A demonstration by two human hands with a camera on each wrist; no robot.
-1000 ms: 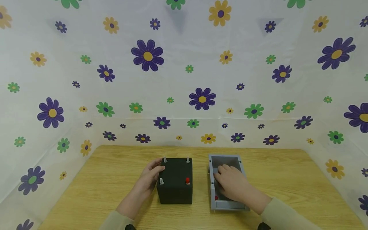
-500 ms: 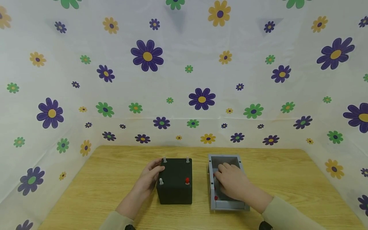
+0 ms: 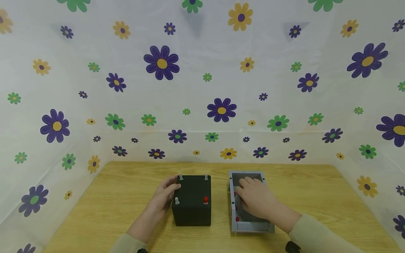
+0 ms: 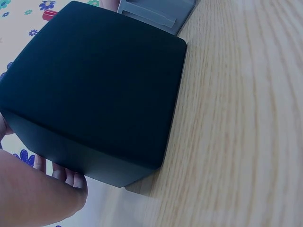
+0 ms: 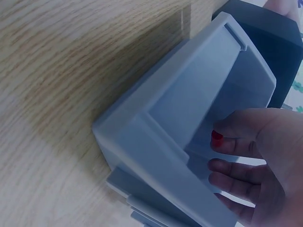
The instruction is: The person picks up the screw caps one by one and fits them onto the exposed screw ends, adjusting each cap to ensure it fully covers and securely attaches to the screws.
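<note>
Grey rectangular open-topped bin (image 3: 253, 226) sits on the wooden table (image 3: 126, 182), long axis running away from the person. Right hand (image 3: 259, 200) is inside it, thumb and forefinger pinching a small red piece (image 5: 217, 138), too covered to tell which way it points. Left hand (image 3: 162, 196) grips the left side of a black boxy block (image 3: 192, 214), its corner pegs (image 3: 181, 177) pointing up.

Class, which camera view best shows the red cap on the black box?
The head view: the red cap stands in plain sight on the black box. Left wrist shows only part, past the box's edge; right wrist shows none.
</note>
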